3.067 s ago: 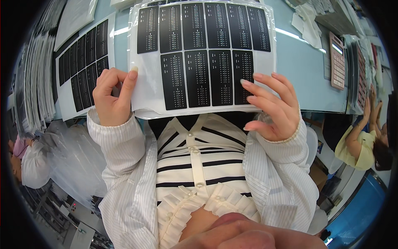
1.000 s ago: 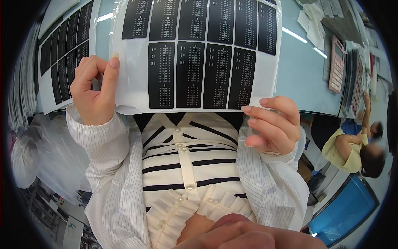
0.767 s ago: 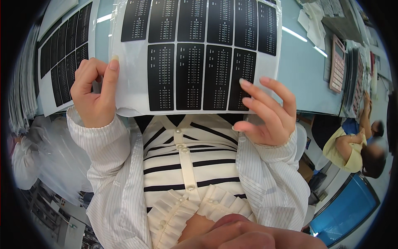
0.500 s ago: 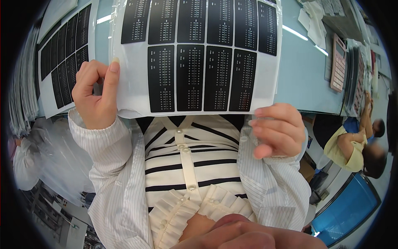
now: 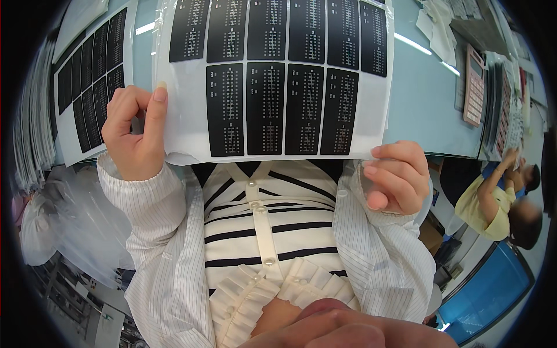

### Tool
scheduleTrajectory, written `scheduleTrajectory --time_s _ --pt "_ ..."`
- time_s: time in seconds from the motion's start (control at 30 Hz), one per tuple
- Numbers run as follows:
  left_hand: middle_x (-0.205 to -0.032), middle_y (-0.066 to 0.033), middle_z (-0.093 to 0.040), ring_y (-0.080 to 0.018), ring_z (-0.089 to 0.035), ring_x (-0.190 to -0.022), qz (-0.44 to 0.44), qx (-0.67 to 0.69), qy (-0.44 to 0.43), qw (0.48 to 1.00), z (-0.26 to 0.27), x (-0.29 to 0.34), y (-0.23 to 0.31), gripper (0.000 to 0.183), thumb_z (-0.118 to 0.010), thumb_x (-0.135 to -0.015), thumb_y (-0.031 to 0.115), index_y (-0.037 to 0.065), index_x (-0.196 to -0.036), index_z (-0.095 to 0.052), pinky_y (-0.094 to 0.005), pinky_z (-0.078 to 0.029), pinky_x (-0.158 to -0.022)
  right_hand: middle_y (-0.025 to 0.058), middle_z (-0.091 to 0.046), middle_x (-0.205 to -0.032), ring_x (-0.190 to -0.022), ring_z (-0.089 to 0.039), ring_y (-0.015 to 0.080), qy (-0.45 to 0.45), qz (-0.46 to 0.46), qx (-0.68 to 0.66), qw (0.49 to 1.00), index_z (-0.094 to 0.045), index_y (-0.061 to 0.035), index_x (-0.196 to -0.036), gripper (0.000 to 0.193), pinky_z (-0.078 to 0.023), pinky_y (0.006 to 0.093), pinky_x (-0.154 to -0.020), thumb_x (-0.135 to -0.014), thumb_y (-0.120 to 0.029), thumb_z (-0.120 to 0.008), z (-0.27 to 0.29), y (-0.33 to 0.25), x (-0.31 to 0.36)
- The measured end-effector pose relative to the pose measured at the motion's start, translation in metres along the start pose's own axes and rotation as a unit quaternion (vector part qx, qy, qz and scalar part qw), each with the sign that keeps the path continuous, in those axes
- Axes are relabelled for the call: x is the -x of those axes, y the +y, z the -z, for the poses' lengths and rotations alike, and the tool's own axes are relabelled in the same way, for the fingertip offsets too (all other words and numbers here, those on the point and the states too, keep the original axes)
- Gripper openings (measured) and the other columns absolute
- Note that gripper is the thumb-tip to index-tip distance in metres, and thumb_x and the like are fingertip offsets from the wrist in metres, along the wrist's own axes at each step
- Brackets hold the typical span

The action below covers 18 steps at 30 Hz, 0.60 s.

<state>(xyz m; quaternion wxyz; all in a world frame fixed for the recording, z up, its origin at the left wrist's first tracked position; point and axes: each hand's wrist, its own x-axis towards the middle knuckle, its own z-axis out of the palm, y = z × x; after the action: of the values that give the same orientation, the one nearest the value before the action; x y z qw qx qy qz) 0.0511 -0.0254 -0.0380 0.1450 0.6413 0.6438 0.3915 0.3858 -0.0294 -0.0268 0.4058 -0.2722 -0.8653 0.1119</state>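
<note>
A white sheet (image 5: 184, 110) with rows of black rectangular labels (image 5: 265, 110) lies before me, its near edge by my body. The labels carry columns of small light marks. My left hand (image 5: 132, 130) is closed at the sheet's left edge, its thumb upright along that edge and the index finger bent behind it. The exact contact of the other fingers is hidden. By the lower right corner of the sheet, my right hand (image 5: 400, 177) is half curled, fingers and thumb apart, holding nothing. Its index fingertip is at the corner; whether it touches cannot be told.
A similar sheet of black labels (image 5: 67, 134) lies at the left, beside stacked sheets (image 5: 38, 110). On the right of the pale blue table (image 5: 429, 110) are a pink calculator (image 5: 474, 87) and crumpled white paper (image 5: 436, 29). A person in yellow (image 5: 484, 203) works further right.
My right hand has moved slightly right along the sheet's near edge to the corner. My left hand and the sheet are nearly still. The person in yellow has shifted their arms.
</note>
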Motion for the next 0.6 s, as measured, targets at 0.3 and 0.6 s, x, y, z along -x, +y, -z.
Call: scheduleTrajectory --time_s 0.3,0.6 --pt "-0.057 -0.0009 -0.042 -0.0127 -0.034 -0.059 0.002 -0.002 -0.001 1.000 0.000 0.000 0.001 0.026 -0.065 -0.081 0.006 0.001 -0.062 -0.048 -0.0265 -0.029 -0.058 0.0070 -0.063 -0.065 -0.068 -0.063 0.0268 -0.019 -0.010 0.083 0.996 -0.060 -0.0027 -0.076 0.046 -0.048 0.0301 -0.056 -0.086 -0.047 -0.057 -0.014 0.004 -0.006" --pt "-0.057 -0.0025 -0.044 -0.0147 -0.036 -0.059 0.001 0.002 -0.019 1.000 0.003 -0.001 0.003 0.025 -0.068 -0.079 0.007 0.001 -0.063 -0.050 -0.0271 -0.030 -0.059 -0.0033 -0.053 -0.054 -0.049 -0.047 0.0134 -0.060 -0.007 0.076 0.995 -0.063 -0.0081 -0.075 0.035 -0.031 0.0257 -0.046 -0.061 -0.032 -0.084 -0.020 -0.016 -0.008"
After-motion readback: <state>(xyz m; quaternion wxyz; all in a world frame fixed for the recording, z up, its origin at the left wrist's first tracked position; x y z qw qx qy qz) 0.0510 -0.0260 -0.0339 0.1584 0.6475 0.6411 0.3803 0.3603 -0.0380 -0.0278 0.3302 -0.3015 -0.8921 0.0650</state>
